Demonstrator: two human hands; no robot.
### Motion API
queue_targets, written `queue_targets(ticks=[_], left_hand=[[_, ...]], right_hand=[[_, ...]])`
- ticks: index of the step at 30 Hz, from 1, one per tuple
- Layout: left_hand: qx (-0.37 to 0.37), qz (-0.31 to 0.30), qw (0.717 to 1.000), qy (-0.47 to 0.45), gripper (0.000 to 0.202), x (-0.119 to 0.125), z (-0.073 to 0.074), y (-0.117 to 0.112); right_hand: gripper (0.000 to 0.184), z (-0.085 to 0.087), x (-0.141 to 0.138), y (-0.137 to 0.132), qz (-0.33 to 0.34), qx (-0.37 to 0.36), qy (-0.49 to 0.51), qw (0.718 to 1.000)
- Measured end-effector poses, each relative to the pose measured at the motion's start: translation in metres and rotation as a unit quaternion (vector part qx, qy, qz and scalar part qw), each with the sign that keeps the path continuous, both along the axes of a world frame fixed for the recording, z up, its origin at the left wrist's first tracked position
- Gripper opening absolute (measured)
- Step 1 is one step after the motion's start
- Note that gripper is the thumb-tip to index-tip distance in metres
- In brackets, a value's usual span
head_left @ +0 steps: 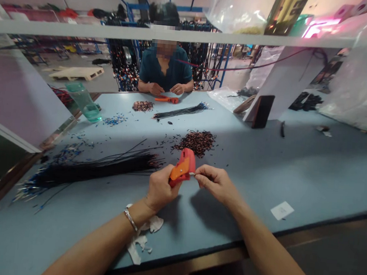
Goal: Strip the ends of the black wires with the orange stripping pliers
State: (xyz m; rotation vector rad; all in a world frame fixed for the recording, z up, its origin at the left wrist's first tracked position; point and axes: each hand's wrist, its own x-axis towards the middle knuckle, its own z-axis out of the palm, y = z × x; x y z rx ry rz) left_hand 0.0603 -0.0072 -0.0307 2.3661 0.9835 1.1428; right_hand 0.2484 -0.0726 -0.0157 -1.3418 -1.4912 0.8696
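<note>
at 1 o'clock off red tool (182, 166), offcuts (199, 142) suggest progress, remainder unclear; left hand (160, 187) grips tool, right hand (217, 184) pinches tiny piece (193, 174).

One left hand (162, 188) and one right hand (217, 184) are making two above the one tabletop (264, 170). Two tools are showing: one red-and-orange tool (182, 170) and one orange tool (166, 99). Two wire bundles are lying there, one larger bundle (103, 169) and one smaller bundle (181, 111), their strands running too many for counting. Two scrap piles are resting, one darker pile (199, 143) and one coppery pile (143, 105). One greenish container (83, 103), one white card (282, 210) and one bracelet (130, 217) are showing; one co-worker (166, 72) is sitting opposite.
</note>
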Motion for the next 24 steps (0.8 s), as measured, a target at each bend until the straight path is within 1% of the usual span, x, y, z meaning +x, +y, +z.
queue_targets(ticks=[2, 3, 4, 5, 6, 8, 10, 12, 13, 14, 15, 16, 18, 20, 22, 24], left_hand=[[-0.07, 0.037, 0.995, -0.059, 0.018, -0.001, 0.003, 0.003], [-0.11, 0.042, 0.988, -0.098, 0.017, -0.001, 0.004, 0.004], [-0.155, 0.034, 0.977, -0.14, 0.017, -0.002, 0.005, 0.006], [-0.205, 0.013, 0.961, -0.182, 0.017, -0.002, 0.006, 0.007], [-0.26, -0.018, 0.939, -0.222, 0.017, -0.002, 0.007, 0.007], [-0.374, -0.093, 0.877, -0.286, 0.019, -0.002, 0.008, 0.008], [-0.476, -0.18, 0.798, -0.323, 0.021, -0.001, 0.01, 0.009], [-0.563, -0.255, 0.712, -0.334, 0.021, -0.002, 0.011, 0.009], [-0.597, -0.284, 0.674, -0.33, 0.021, -0.002, 0.012, 0.01], [-0.624, -0.305, 0.643, -0.323, 0.021, -0.003, 0.012, 0.01], [-0.643, -0.323, 0.62, -0.312, 0.021, -0.004, 0.012, 0.011], [-0.657, -0.339, 0.604, -0.299, 0.021, -0.005, 0.012, 0.011], [-0.671, -0.371, 0.585, -0.264, 0.021, -0.007, 0.011, 0.01], [-0.68, -0.392, 0.576, -0.226, 0.022, -0.008, 0.011, 0.008], [-0.686, -0.403, 0.572, -0.199, 0.024, -0.008, 0.01, 0.006], [-0.689, -0.409, 0.571, -0.18, 0.025, -0.007, 0.011, 0.002]], right_hand=[[0.016, -0.001, 0.0, 0.001, -0.026, -0.007, -0.014, 1.0], [0.016, -0.002, 0.0, 0.001, -0.034, -0.011, -0.02, 0.999], [0.016, -0.002, 0.0, 0.002, -0.041, -0.015, -0.027, 0.999], [0.017, -0.003, 0.0, 0.002, -0.047, -0.017, -0.036, 0.998], [0.017, -0.003, 0.0, 0.003, -0.053, -0.017, -0.047, 0.997], [0.018, -0.003, 0.001, 0.003, -0.069, -0.011, -0.071, 0.995], [0.02, -0.002, 0.004, 0.004, -0.09, -0.003, -0.086, 0.992], [0.021, 0.0, 0.008, 0.003, -0.111, 0.003, -0.079, 0.991], [0.022, 0.001, 0.01, 0.002, -0.12, 0.007, -0.067, 0.991], [0.022, 0.003, 0.012, 0.002, -0.127, 0.013, -0.052, 0.99], [0.022, 0.004, 0.013, 0.001, -0.134, 0.02, -0.034, 0.99], [0.021, 0.006, 0.014, 0.0, -0.139, 0.029, -0.015, 0.99], [0.02, 0.008, 0.014, -0.002, -0.144, 0.063, 0.013, 0.988], [0.018, 0.01, 0.012, -0.004, -0.141, 0.114, 0.017, 0.983], [0.017, 0.012, 0.01, -0.004, -0.13, 0.159, 0.0, 0.979], [0.015, 0.013, 0.009, -0.004, -0.121, 0.189, -0.019, 0.974]])
